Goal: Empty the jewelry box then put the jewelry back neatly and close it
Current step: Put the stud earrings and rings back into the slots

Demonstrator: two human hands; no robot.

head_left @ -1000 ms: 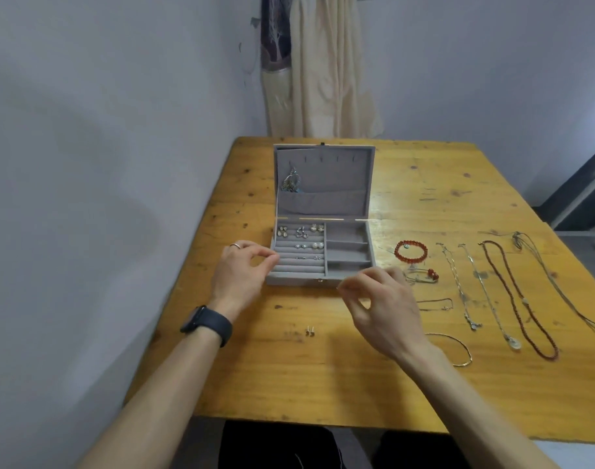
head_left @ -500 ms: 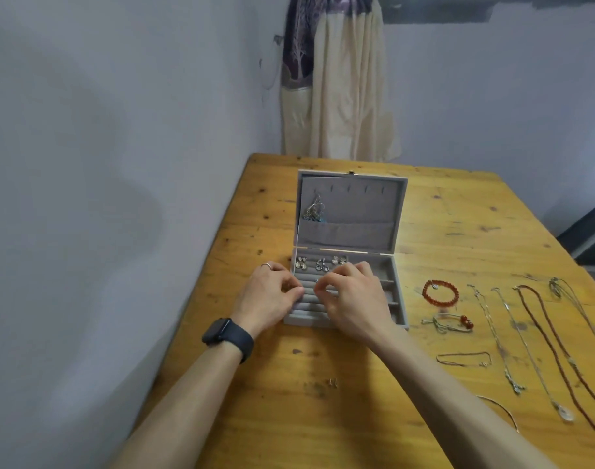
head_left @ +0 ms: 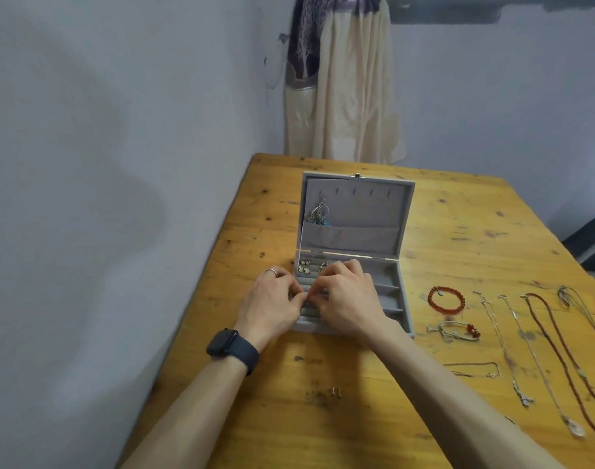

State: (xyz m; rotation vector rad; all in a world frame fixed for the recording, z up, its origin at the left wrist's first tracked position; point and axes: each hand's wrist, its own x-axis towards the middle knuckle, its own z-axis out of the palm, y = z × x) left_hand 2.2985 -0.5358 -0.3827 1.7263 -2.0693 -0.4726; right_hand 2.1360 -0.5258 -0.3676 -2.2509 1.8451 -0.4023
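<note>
Both hands have drawn together since before: fingertips [head_left: 299,297] of left hand [head_left: 272,308] and right hand [head_left: 348,299] curl, meeting over the near-left ring rolls [head_left: 305,314] of the jewelry box [head_left: 405,299]. Whether they pinch anything, I cannot tell. I'd press lightly, aligning with the earrings [head_left: 305,267] behind.

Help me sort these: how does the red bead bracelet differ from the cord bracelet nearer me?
The bead bracelet is red beads all round, plus a small silvery charm; the cord bracelet is pale cord with a few red beads at its right end. The bead bracelet lies as an open circle; the cord bracelet lies flattened. Both rest on the table, right of the open jewelry box.
</note>
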